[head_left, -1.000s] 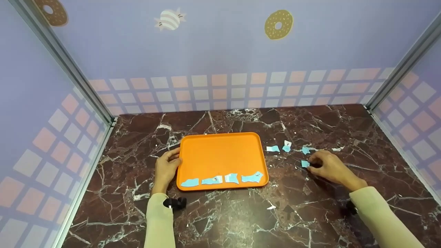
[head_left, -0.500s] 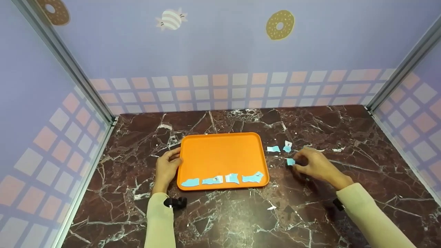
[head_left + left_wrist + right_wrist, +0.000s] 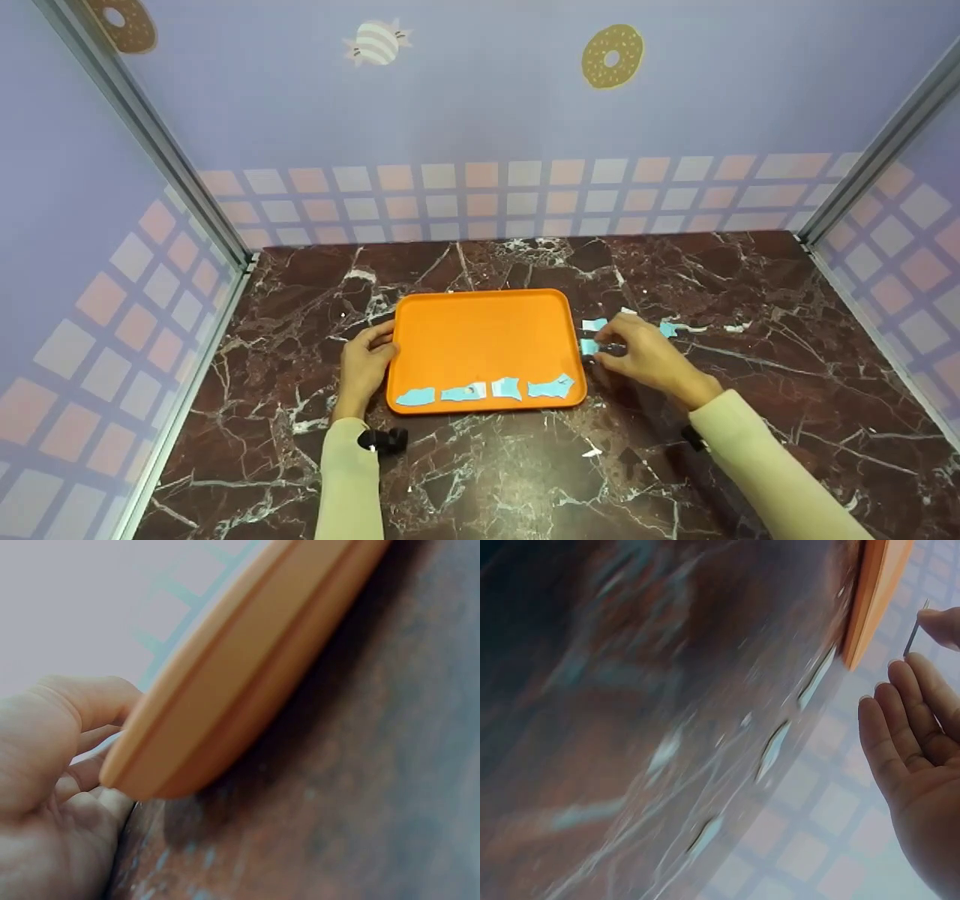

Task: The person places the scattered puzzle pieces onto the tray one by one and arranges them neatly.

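Note:
An orange tray (image 3: pixel 480 337) lies on the marbled table. Several torn blue-and-white paper pieces (image 3: pixel 506 388) form a row along its near edge. The left hand (image 3: pixel 365 367) holds the tray's left side, its thumb at the rim, as the left wrist view also shows for the tray edge (image 3: pixel 225 667). Just off the tray's right edge, the right hand (image 3: pixel 649 356) pinches a small light-blue paper piece (image 3: pixel 589 346) between thumb and index finger. In the right wrist view this held piece (image 3: pixel 913 637) appears edge-on, raised over the table, with the other fingers extended.
Right of the tray lie a blue-and-white paper piece (image 3: pixel 594 325), another piece (image 3: pixel 628 310) mostly hidden behind the right hand, and a blue piece (image 3: pixel 668 329). A white scrap (image 3: pixel 592 452) sits nearer the front. Patterned panels (image 3: pixel 480 112) enclose the back and sides.
The right hand has picked up the light-blue paper piece from the right and carried it left to the tray's edge. The left hand and tray have stayed in place.

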`<state>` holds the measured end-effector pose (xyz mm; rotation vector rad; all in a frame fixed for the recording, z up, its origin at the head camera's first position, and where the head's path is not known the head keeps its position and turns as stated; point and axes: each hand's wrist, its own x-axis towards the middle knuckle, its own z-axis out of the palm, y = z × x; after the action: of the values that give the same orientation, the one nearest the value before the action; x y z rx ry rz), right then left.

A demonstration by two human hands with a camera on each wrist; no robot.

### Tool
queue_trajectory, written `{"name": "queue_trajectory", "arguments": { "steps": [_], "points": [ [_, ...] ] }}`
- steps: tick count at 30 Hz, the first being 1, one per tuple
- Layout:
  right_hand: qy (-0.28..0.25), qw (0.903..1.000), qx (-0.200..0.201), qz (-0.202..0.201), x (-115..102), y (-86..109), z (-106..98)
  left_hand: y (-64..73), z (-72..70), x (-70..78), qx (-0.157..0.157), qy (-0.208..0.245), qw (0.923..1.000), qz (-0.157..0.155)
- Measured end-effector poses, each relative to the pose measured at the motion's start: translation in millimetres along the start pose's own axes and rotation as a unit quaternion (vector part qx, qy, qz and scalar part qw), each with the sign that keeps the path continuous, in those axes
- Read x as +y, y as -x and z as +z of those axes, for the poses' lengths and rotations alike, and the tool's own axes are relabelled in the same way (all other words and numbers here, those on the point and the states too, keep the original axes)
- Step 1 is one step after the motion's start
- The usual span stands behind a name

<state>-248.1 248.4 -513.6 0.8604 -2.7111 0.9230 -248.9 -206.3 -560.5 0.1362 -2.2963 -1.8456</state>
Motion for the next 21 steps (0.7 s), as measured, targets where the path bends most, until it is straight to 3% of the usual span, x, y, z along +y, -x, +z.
{"name": "queue_trajectory", "arguments": {
  "steps": [12,21],
  "points": [
    [-0.017,0.9987,-0.036,-0.033,-35.3,-27.5,28.8,1.0,1.5,2.6,0.002,0.011,0.9999,0.011],
    [-0.037,0.9979,-0.053,-0.008,-59.3,-39.7,46.1,-0.9,0.6,0.1,0.005,-0.005,0.9999,0.008]
  ]
}}
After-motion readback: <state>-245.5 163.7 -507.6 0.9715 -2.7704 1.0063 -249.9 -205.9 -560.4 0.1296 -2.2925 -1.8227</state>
